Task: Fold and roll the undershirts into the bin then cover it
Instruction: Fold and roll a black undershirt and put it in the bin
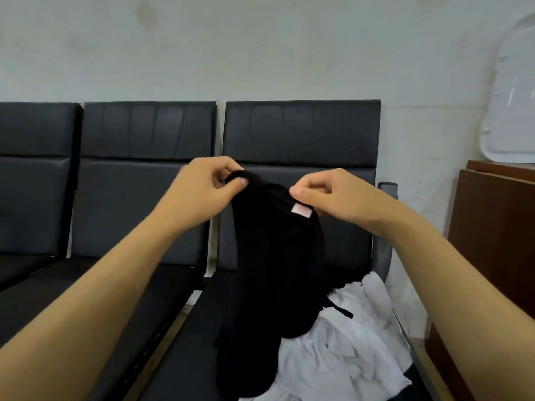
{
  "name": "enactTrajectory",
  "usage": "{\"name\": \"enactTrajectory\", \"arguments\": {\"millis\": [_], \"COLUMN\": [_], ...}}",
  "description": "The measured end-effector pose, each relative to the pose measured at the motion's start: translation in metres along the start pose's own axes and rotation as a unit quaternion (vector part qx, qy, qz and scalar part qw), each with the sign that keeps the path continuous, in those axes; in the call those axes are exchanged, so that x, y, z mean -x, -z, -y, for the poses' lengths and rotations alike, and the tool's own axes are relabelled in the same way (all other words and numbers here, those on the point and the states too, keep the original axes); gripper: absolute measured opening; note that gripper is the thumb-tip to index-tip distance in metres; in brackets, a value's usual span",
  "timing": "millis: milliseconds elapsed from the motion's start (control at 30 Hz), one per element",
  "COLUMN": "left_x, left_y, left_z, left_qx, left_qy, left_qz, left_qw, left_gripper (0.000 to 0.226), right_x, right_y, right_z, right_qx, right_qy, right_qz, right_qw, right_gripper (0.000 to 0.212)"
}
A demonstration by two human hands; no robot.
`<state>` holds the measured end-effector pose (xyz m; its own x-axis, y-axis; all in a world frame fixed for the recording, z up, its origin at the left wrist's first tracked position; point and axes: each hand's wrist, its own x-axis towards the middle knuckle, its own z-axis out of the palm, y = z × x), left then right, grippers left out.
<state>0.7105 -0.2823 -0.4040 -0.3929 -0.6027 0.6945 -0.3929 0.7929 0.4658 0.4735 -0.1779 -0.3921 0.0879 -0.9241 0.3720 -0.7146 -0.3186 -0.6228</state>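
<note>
Our fingers pinch the black undershirt [278,256] at its top edge, left hand [202,192] at ten o'clock, right hand [333,198] at two (label showing); it hangs over white undershirts [347,351] heaped on the seat [173,328].

undershirt [278,256] above seat [179,328] | garment pile [347,351] on seat

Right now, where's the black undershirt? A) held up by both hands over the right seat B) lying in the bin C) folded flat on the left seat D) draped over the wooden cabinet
A: the left hand and the right hand each pinch the top edge of the black undershirt, which hangs down over the white garments piled on the right seat.
</note>
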Motion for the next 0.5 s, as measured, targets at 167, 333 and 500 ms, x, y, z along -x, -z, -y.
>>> {"name": "enactTrajectory", "arguments": {"millis": [167,333,500], "left_x": [0.002,0.003,0.005], "left_y": [0.031,0.052,0.070], "left_z": [0.012,0.018,0.014], "left_qx": [0.041,0.029,0.092], "left_qy": [0.041,0.067,0.093], "left_qz": [-0.052,-0.098,-0.112], "left_qw": [0.997,0.992,0.985], "left_gripper": [0.009,0.011,0.010], "right_x": [0.013,0.012,0.011], "right_y": [0.010,0.012,0.019], "right_z": [-0.001,-0.002,0.001], "right_qx": [0.040,0.075,0.168], "right_qy": [-0.015,0.004,0.014], "right_qz": [0.087,0.095,0.006], "right_qw": [0.995,0.993,0.986], "right_gripper": [0.021,0.018,0.010]}}
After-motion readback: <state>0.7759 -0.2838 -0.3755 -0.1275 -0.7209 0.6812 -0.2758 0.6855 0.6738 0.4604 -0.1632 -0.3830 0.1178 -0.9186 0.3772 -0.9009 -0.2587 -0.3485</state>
